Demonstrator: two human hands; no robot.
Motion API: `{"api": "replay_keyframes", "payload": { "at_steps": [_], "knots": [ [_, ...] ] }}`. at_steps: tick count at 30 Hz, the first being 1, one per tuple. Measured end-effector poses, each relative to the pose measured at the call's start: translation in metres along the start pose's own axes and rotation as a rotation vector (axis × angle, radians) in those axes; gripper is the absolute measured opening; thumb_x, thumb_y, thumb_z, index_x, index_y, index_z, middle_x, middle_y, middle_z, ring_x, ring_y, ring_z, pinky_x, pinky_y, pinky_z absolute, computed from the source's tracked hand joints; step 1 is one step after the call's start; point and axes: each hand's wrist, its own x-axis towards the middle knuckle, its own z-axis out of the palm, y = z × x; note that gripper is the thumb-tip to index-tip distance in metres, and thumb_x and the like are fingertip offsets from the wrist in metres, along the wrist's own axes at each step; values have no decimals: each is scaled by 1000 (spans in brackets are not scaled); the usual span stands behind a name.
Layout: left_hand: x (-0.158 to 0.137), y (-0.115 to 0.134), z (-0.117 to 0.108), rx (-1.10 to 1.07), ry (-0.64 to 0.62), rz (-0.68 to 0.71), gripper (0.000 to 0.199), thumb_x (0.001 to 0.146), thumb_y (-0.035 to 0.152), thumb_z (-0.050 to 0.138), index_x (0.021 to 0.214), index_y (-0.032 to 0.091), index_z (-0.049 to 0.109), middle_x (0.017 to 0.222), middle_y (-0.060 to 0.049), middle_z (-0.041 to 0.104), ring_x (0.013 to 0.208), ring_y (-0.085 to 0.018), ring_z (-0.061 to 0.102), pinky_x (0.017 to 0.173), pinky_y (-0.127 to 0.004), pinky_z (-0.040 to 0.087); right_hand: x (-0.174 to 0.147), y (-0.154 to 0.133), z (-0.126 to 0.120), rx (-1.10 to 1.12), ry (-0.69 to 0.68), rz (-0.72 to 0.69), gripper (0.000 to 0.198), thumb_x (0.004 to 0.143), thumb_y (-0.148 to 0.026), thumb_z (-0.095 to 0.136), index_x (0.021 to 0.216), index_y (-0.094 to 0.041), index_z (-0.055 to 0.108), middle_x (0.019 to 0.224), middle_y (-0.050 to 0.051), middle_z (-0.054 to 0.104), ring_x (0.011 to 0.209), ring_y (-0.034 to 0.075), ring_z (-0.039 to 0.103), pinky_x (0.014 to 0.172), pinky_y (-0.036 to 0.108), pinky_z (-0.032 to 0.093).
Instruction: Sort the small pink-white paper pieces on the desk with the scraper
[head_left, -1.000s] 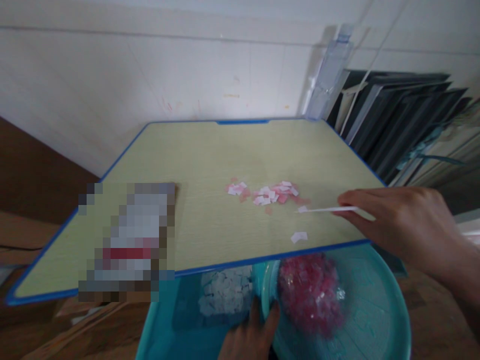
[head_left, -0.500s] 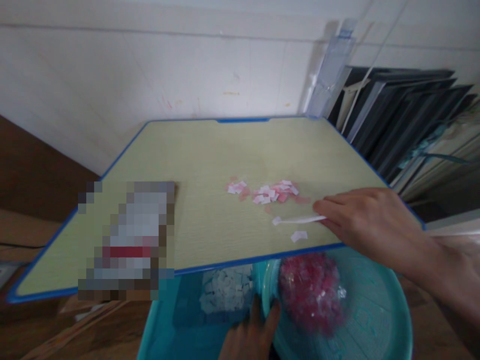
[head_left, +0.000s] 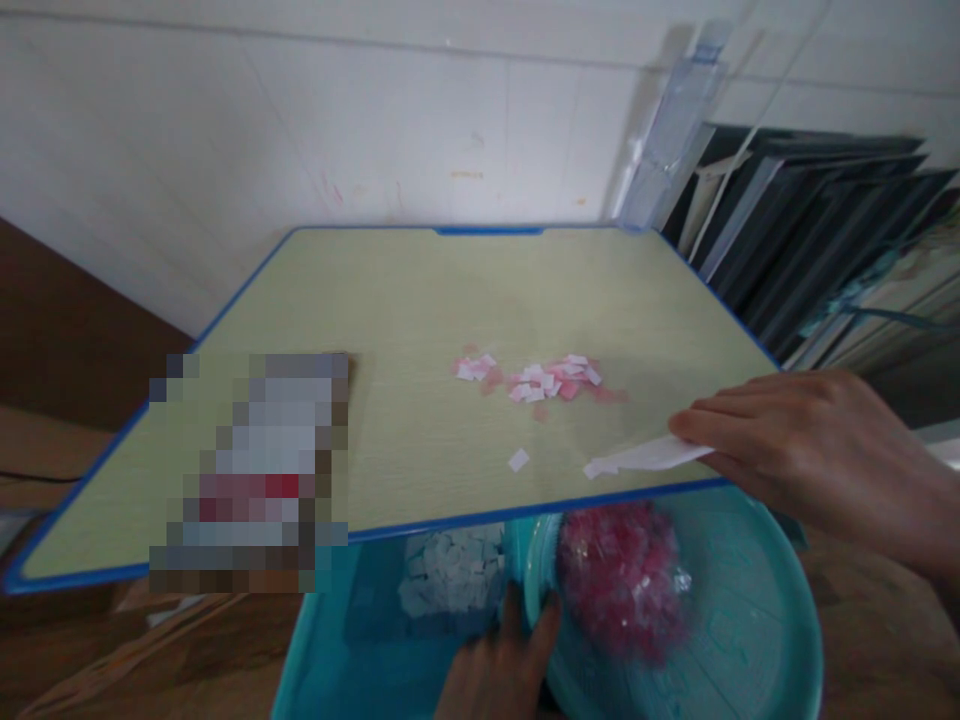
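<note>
Our right fingers (head_left: 688, 428) pinched a white strip (head_left: 664, 455) so near the worktop's (head_left: 405, 310) front edge that a hasty sweep might have flicked the scrap (head_left: 598, 468) off

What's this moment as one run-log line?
right hand: holds white strip, tip at paper piece | left hand: at round teal rim | table: pink and white scraps

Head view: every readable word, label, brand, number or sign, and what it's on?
No text is readable.
Round teal container: faint raised marks, too blurred to read.
Pixelated patch at the left of the table: any text is masked.
Clear bottle: no legible label.
White strip in the right hand: no print visible.
</note>
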Motion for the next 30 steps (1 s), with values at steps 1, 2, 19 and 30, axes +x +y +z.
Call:
{"api": "replay_keyframes", "payload": {
  "at_steps": [1, 2, 19, 30],
  "knots": [
    [0, 0, 0, -7, -6, -1, 78, 70, 30, 71, 138, 31, 33, 139, -27, 36, 90, -34, 64, 73, -44, 54, 1, 0, 2, -9, -9, 6, 20, 85, -11, 46, 78, -23, 60, 71, -1, 67, 59, 17, 57, 53, 31, 29],
    [0, 0, -1, -13, -10, 1, 78, 70, 28, 71, 138, 31, 33, 139, -27, 36, 91, -34, 64, 73, -44, 54, 2, 1, 4, -22, -10, 5, 18, 84, -11, 47, 79, -23, 60, 71, -1, 67, 60, 17, 58, 52, 31, 29],
    [-2, 4, -9, 12, -20, -12, 78, 69, 18, 68, 137, 32, 34, 139, -22, 40, 90, -30, 65, 74, -41, 54, 30, -9, 14, -48, 176, -142, 20, 90, -13, 43, 85, -17, 61, 71, 2, 65, 62, 16, 57, 56, 30, 33],
    [-3, 6, -9, 15, -2, -28, 83, 64, 10, 69, 137, 33, 36, 139, -21, 40, 90, -30, 65, 73, -41, 54, 23, 7, 10, -157, 137, -146, 20, 87, -11, 43, 86, -18, 62, 75, 3, 67, 61, 17, 56, 56, 31, 32]
  ]
}}
